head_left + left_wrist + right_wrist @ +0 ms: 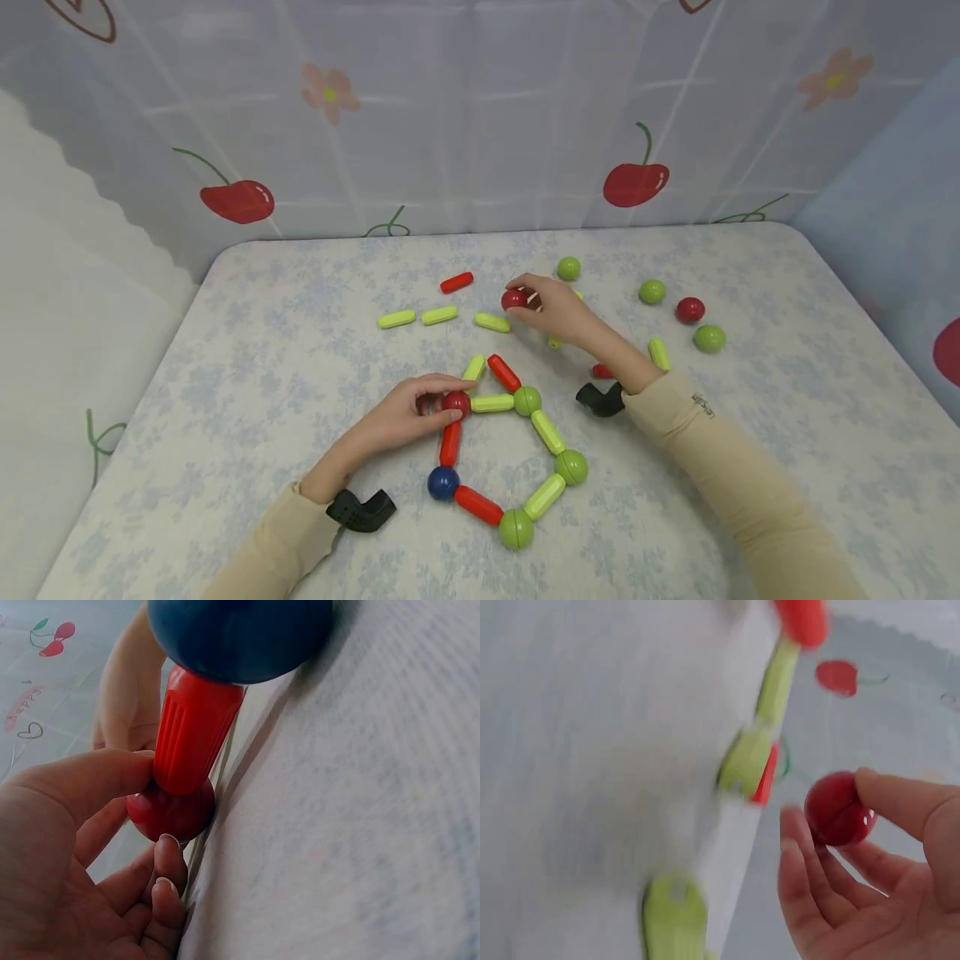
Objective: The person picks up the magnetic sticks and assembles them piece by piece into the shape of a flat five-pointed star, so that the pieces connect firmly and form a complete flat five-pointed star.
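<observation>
My left hand grips a red ball at the upper left corner of a five-sided ring of rods and balls. From that ball a red rod runs to a blue ball. Green balls form the other corners, joined by yellow-green rods and another red rod. A red rod and a yellow-green rod point outward from the ring's far side. Beyond the ring, my right hand pinches a second red ball between thumb and fingers, raised off the table.
Loose yellow-green rods and a red rod lie behind the ring. Green balls and a red ball sit at the back right. Near my right forearm lie another red rod and a yellow-green rod.
</observation>
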Action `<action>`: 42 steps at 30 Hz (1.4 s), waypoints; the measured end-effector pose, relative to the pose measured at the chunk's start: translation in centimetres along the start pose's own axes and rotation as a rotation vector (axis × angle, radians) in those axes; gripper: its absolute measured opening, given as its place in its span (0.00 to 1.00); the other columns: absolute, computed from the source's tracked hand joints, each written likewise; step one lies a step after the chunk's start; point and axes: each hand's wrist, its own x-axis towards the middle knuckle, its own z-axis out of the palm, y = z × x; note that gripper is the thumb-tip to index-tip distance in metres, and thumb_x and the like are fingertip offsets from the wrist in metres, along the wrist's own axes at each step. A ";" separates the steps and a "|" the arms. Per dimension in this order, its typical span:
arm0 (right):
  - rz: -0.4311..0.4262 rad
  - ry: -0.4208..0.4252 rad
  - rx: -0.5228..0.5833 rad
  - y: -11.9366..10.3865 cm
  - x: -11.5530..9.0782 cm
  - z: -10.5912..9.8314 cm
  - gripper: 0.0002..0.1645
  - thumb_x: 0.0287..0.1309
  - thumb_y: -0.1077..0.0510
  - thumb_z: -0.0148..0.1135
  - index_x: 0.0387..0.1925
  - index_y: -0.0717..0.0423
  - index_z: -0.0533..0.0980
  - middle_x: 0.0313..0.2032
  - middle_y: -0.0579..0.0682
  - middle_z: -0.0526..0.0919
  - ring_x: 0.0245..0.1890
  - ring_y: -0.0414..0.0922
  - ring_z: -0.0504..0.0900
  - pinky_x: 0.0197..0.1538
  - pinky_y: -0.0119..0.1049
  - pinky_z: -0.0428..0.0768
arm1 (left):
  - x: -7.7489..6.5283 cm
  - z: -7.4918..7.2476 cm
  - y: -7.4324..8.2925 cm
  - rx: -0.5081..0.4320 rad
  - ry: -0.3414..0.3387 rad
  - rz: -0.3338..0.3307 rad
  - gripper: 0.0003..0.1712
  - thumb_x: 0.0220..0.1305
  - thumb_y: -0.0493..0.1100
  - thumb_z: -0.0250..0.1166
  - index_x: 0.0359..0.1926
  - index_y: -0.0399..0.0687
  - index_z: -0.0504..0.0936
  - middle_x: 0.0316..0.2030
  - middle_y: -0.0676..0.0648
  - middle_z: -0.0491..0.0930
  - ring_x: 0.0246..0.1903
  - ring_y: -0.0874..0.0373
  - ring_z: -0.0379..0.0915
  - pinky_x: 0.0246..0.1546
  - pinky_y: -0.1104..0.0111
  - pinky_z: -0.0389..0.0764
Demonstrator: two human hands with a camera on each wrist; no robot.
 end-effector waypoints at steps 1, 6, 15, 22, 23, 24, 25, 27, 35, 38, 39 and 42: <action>-0.013 -0.036 0.065 -0.5 -0.1 0.3 0.22 0.60 0.58 0.61 0.55 0.62 0.71 0.43 0.56 0.77 0.39 0.50 0.77 0.41 0.41 0.75 | 0.0 0.0 -0.5 0.004 0.002 0.003 0.20 0.61 0.32 0.62 0.55 0.35 0.77 0.51 0.41 0.75 0.30 0.53 0.66 0.30 0.68 0.69; 0.034 -0.209 0.290 -1.5 -0.4 1.9 0.19 0.62 0.56 0.59 0.53 0.60 0.72 0.41 0.55 0.78 0.38 0.49 0.78 0.41 0.39 0.74 | 0.2 0.2 -2.5 0.005 0.002 0.001 0.21 0.62 0.36 0.63 0.57 0.42 0.77 0.52 0.47 0.75 0.30 0.54 0.66 0.30 0.69 0.69; 0.143 -0.286 0.369 -0.9 -0.5 3.0 0.16 0.63 0.55 0.58 0.50 0.57 0.74 0.38 0.52 0.77 0.39 0.47 0.72 0.41 0.37 0.71 | 0.3 0.1 -3.0 0.012 0.004 0.017 0.21 0.62 0.38 0.64 0.57 0.45 0.78 0.51 0.49 0.76 0.30 0.55 0.67 0.30 0.68 0.70; 0.130 -0.318 0.401 -0.7 -0.9 3.0 0.22 0.60 0.58 0.61 0.54 0.58 0.70 0.44 0.55 0.74 0.38 0.47 0.75 0.40 0.37 0.72 | 0.4 0.1 -2.9 0.012 0.006 0.011 0.21 0.62 0.38 0.64 0.57 0.45 0.78 0.51 0.48 0.76 0.30 0.54 0.66 0.30 0.69 0.69; 0.124 -0.328 0.415 -0.7 -1.0 3.1 0.23 0.59 0.58 0.62 0.55 0.58 0.69 0.45 0.56 0.73 0.38 0.48 0.76 0.40 0.37 0.73 | 0.3 0.1 -2.9 0.011 0.007 0.011 0.21 0.62 0.38 0.64 0.57 0.44 0.78 0.51 0.48 0.76 0.30 0.54 0.66 0.30 0.69 0.69; 0.120 -0.338 0.428 -0.6 -1.1 3.1 0.24 0.59 0.59 0.62 0.56 0.59 0.68 0.46 0.56 0.72 0.38 0.48 0.77 0.40 0.37 0.73 | 0.3 0.1 -2.9 0.012 0.008 0.011 0.21 0.62 0.38 0.64 0.57 0.44 0.78 0.51 0.48 0.76 0.30 0.54 0.66 0.30 0.69 0.69; 0.117 -0.344 0.437 -0.6 -1.1 3.1 0.24 0.59 0.60 0.62 0.56 0.59 0.67 0.47 0.57 0.72 0.39 0.48 0.78 0.40 0.37 0.74 | 0.3 0.1 -2.9 0.014 0.010 0.012 0.21 0.62 0.37 0.64 0.57 0.44 0.78 0.50 0.48 0.76 0.30 0.54 0.66 0.30 0.69 0.69; 0.105 -0.346 0.446 -0.6 -1.2 3.1 0.24 0.59 0.62 0.62 0.56 0.60 0.67 0.48 0.58 0.72 0.39 0.48 0.78 0.40 0.36 0.74 | 0.3 0.2 -2.9 0.015 0.011 0.011 0.21 0.61 0.37 0.64 0.57 0.45 0.78 0.50 0.49 0.77 0.30 0.55 0.66 0.30 0.69 0.69; 0.071 -0.337 0.457 -0.2 -1.4 3.2 0.24 0.59 0.62 0.62 0.56 0.61 0.67 0.47 0.58 0.72 0.38 0.48 0.77 0.39 0.36 0.74 | 0.3 0.2 -3.0 0.021 0.017 0.024 0.20 0.62 0.38 0.64 0.55 0.44 0.79 0.46 0.51 0.78 0.30 0.56 0.67 0.30 0.69 0.70; 0.068 -0.330 0.444 -0.1 -1.7 3.2 0.25 0.60 0.61 0.61 0.58 0.59 0.67 0.48 0.58 0.73 0.39 0.48 0.77 0.39 0.36 0.74 | 0.2 0.1 -3.0 0.021 0.025 0.018 0.19 0.62 0.39 0.64 0.55 0.44 0.80 0.45 0.51 0.78 0.30 0.55 0.67 0.30 0.68 0.69; 0.067 -0.326 0.435 0.0 -1.7 3.1 0.26 0.60 0.61 0.61 0.58 0.59 0.66 0.47 0.58 0.73 0.38 0.48 0.77 0.38 0.36 0.74 | 0.2 0.1 -3.0 0.021 0.030 0.013 0.19 0.62 0.39 0.64 0.54 0.44 0.80 0.45 0.51 0.78 0.30 0.55 0.67 0.30 0.68 0.69; 0.071 -0.308 0.419 0.2 -1.8 3.2 0.25 0.62 0.59 0.59 0.59 0.59 0.67 0.42 0.57 0.74 0.32 0.48 0.75 0.34 0.36 0.73 | 0.2 0.0 -2.9 0.005 0.046 -0.022 0.20 0.62 0.39 0.64 0.56 0.46 0.79 0.42 0.50 0.77 0.30 0.55 0.67 0.29 0.69 0.69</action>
